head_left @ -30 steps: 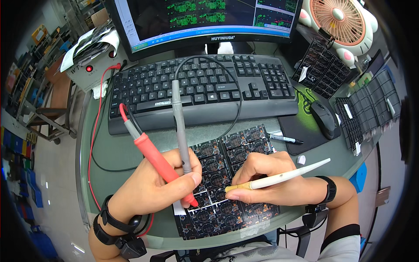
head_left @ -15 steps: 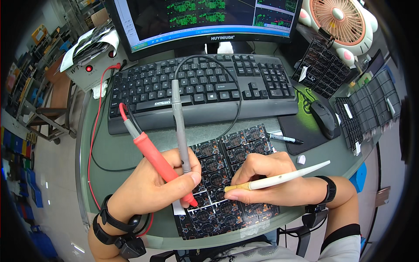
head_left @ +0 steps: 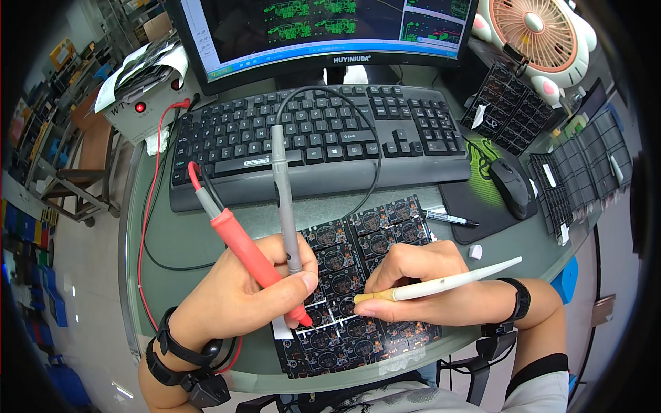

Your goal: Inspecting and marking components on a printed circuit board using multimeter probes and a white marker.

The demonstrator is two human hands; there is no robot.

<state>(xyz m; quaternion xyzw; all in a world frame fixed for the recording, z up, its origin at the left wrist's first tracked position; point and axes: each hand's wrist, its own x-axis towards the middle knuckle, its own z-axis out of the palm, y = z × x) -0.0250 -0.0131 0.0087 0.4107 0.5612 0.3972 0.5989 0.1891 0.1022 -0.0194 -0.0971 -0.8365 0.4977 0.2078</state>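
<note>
My left hand (head_left: 255, 292) is closed round two test probes at once, like a pair of chopsticks. The red probe (head_left: 242, 248) slants down, its tip against the circuit board panel (head_left: 330, 237); the grey probe (head_left: 283, 189) stands more upright, its lower end hidden by the fingers. In a pinch, my right hand (head_left: 427, 279) holds a slim white pen-like tool (head_left: 454, 279) with a tan front part, which points left over the panel. The working tip of that tool is hidden behind the fingers. Thin white lines cross the black panel between the hands.
Behind the panel lies a black keyboard (head_left: 313, 138), below a monitor (head_left: 323, 58). At right are a mouse (head_left: 508, 180), a marker (head_left: 451, 219), a small white cap (head_left: 475, 252) and more panels (head_left: 508, 103). Probe cables loop over the keyboard and past a grey box (head_left: 138, 117).
The white tail of the tool in my right hand has dipped very slightly. Both hands otherwise stay in place, and the probes have not visibly moved.
</note>
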